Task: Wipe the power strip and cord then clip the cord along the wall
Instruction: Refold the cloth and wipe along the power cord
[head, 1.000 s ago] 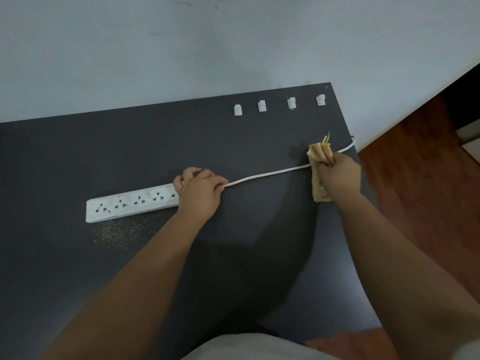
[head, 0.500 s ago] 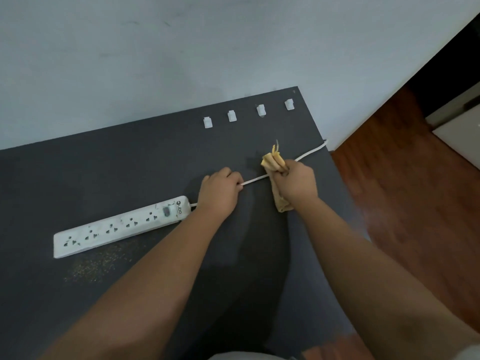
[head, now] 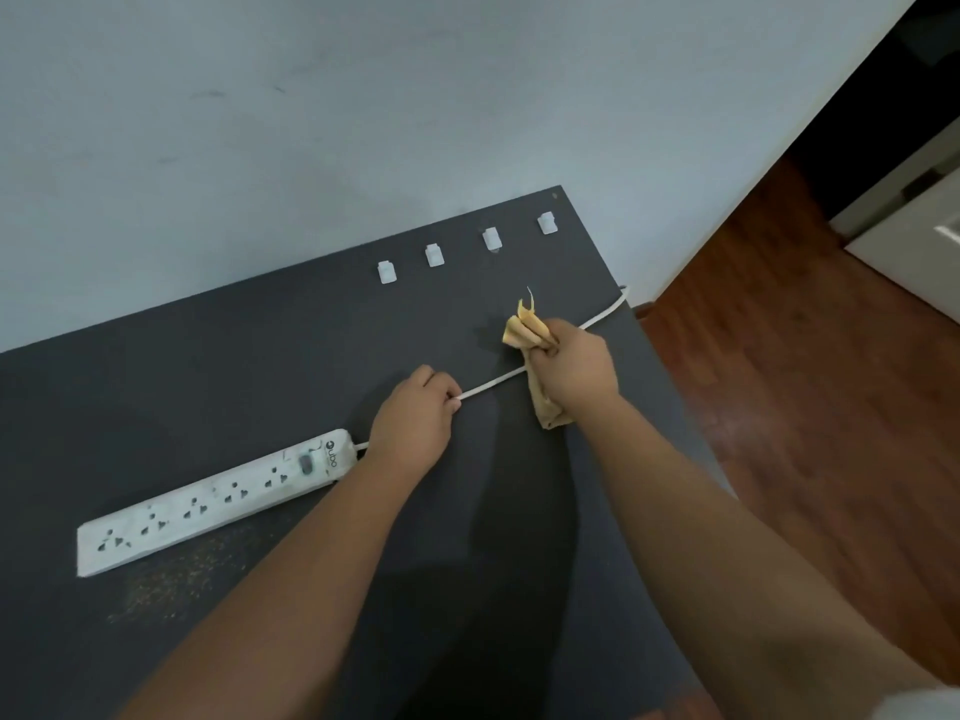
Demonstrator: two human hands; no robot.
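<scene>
A white power strip (head: 208, 504) lies slanted on the dark grey table (head: 260, 366), left of centre. Its white cord (head: 491, 383) runs up and right to the table's right edge. My left hand (head: 415, 423) pinches the cord just past the strip's end. My right hand (head: 571, 368) grips a crumpled yellow cloth (head: 527, 327) wrapped around the cord further along. Several white cord clips (head: 435, 254) sit in a row near the table's back edge by the wall.
A patch of fine crumbs or dust (head: 171, 579) lies on the table in front of the strip. The pale wall (head: 363, 122) stands behind the table. Wooden floor (head: 810, 381) lies past the table's right edge.
My left hand slid off the strip's end onto the cord. My right hand with the cloth drew closer to the left hand, then edged back toward the table's right edge.
</scene>
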